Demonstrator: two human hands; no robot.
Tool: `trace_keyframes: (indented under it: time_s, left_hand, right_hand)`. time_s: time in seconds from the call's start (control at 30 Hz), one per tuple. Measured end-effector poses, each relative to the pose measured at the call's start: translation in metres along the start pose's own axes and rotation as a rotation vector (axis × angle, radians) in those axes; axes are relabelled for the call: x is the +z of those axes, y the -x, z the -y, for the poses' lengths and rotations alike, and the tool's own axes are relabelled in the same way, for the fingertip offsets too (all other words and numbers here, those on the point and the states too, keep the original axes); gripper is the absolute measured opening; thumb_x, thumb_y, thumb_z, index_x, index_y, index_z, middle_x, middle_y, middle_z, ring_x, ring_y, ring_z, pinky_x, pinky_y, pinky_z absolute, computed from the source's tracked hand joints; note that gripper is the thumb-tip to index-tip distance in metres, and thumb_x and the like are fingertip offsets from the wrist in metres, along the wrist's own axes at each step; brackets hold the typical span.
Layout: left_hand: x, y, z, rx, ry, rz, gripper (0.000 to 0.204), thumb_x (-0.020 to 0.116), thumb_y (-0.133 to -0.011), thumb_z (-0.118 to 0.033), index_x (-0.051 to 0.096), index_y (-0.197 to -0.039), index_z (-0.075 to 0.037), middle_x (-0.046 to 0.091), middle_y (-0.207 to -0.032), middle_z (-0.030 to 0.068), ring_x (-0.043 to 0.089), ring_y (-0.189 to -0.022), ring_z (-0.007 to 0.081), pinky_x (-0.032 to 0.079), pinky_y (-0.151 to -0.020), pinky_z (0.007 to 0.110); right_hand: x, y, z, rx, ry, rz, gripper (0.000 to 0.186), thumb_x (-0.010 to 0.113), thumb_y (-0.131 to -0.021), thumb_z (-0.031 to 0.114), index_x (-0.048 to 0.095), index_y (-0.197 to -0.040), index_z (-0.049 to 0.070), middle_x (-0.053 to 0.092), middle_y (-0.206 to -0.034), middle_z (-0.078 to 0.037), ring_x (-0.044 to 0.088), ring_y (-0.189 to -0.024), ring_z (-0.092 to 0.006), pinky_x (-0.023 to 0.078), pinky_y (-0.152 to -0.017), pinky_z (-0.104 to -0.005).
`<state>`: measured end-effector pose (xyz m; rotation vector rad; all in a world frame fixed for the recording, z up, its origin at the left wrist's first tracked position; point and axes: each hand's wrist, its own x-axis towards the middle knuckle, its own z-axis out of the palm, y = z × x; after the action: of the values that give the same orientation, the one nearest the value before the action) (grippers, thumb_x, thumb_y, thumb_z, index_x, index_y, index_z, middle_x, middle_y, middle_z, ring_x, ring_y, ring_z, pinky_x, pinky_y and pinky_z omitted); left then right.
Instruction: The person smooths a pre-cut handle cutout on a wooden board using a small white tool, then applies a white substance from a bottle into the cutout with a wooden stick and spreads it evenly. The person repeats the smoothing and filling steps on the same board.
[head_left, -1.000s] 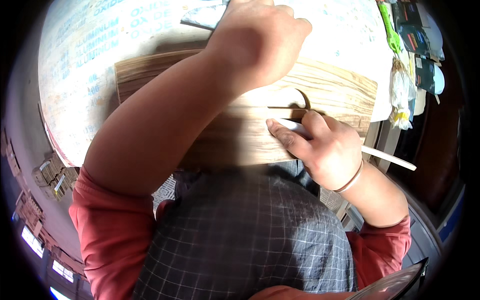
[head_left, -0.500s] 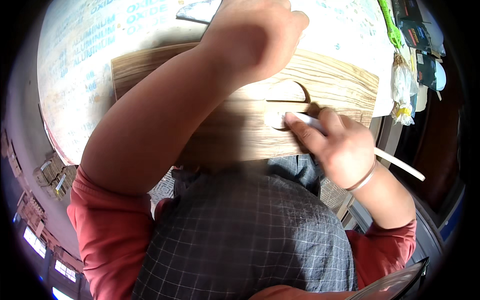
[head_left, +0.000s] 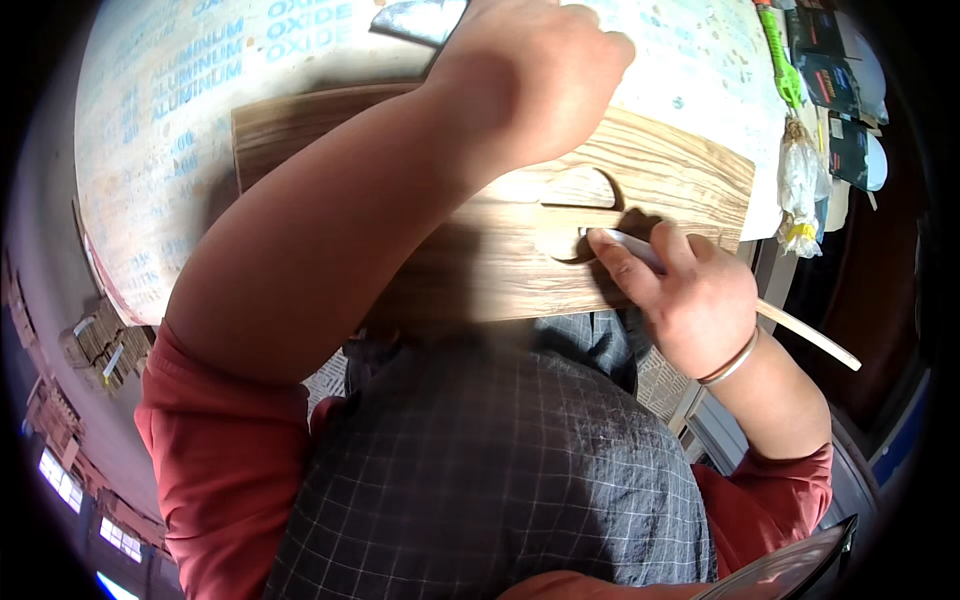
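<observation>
A striped wooden board (head_left: pixel 690 170) lies across the near edge of the work surface, over my lap. It has two rounded recesses, one above the other, divided by a straight bar. My right hand (head_left: pixel 695 290) grips a thin pale stick (head_left: pixel 810 335); its front end is in the lower recess (head_left: pixel 560 245) and its tail sticks out past my wrist. My left arm crosses over the board's left part. Beyond the upper recess, my left hand (head_left: pixel 545 75) is closed, its fingertips hidden. Beside it lies a grey flat piece (head_left: pixel 415 20).
The work surface (head_left: pixel 160 200) is whitish with blue print. Along its right edge are a bright green tool (head_left: pixel 783 70), a clear plastic bag (head_left: pixel 800 185) and several dark packages (head_left: pixel 830 80). Stacked brown pieces (head_left: pixel 105 345) stand low at the left.
The board and both hands have shifted slightly to the right in view. My right hand, with the stick, has drawn back a little from the lower recess's middle.
</observation>
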<state>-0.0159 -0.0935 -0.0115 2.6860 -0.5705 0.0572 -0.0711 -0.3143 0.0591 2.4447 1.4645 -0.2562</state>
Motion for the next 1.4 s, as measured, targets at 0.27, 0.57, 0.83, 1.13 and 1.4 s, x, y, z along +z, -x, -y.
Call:
trace_keyframes:
  time_s: [0.27, 0.57, 0.83, 1.13, 1.4]
  left_hand:
    - [-0.007, 0.002, -0.003, -0.003, 0.005, -0.115, 0.020, 0.055, -0.093, -0.017, 0.070, -0.104, -0.010, 0.069, -0.093, 0.0122, 0.065, -0.091, 0.0320, 0.046, -0.086, 0.047]
    - [0.004, -0.002, 0.001, -0.035, -0.004, -0.016, 0.022, 0.050, -0.094, -0.016, 0.070, -0.098, -0.007, 0.070, -0.097, 0.0139, 0.064, -0.099, 0.0316, 0.046, -0.089, 0.045]
    - [0.009, -0.005, -0.003, -0.071, -0.104, -0.036, 0.021, 0.054, -0.099, -0.025, 0.071, -0.109, -0.018, 0.072, -0.096, 0.0059, 0.067, -0.097, 0.0279, 0.047, -0.087, 0.049]
    - [0.009, -0.003, -0.004, -0.071, -0.053, -0.121, 0.021, 0.057, -0.097, -0.024, 0.072, -0.110, -0.018, 0.072, -0.096, 0.0055, 0.067, -0.097, 0.0270, 0.047, -0.088, 0.047]
    - [0.005, -0.005, -0.001, -0.087, -0.003, -0.014, 0.021, 0.054, -0.096, -0.020, 0.071, -0.106, -0.013, 0.072, -0.097, 0.0100, 0.067, -0.098, 0.0306, 0.047, -0.090, 0.048]
  right_hand:
    - [-0.002, -0.001, -0.012, -0.085, 0.041, -0.014, 0.037, 0.063, -0.085, 0.018, 0.070, -0.121, 0.022, 0.062, -0.088, -0.004, 0.061, -0.058, -0.0145, 0.051, -0.044, -0.0291]
    - [-0.001, -0.011, 0.002, -0.072, -0.003, -0.015, 0.035, 0.062, -0.086, 0.017, 0.069, -0.120, 0.022, 0.065, -0.096, -0.007, 0.062, -0.057, -0.0161, 0.052, -0.044, -0.0293]
    - [0.004, -0.020, 0.003, -0.173, -0.085, -0.126, 0.042, 0.064, -0.084, 0.014, 0.067, -0.125, 0.021, 0.062, -0.088, -0.006, 0.061, -0.059, -0.0145, 0.049, -0.041, -0.0260]
    - [0.006, -0.020, 0.003, -0.188, -0.075, -0.144, 0.036, 0.062, -0.088, 0.016, 0.068, -0.122, 0.021, 0.060, -0.084, -0.005, 0.056, -0.053, -0.0115, 0.044, -0.039, -0.0257]
    - [0.001, -0.022, 0.000, -0.221, -0.030, -0.112, 0.032, 0.061, -0.085, 0.017, 0.070, -0.115, 0.021, 0.055, -0.075, -0.003, 0.055, -0.054, -0.0126, 0.044, -0.040, -0.0276]
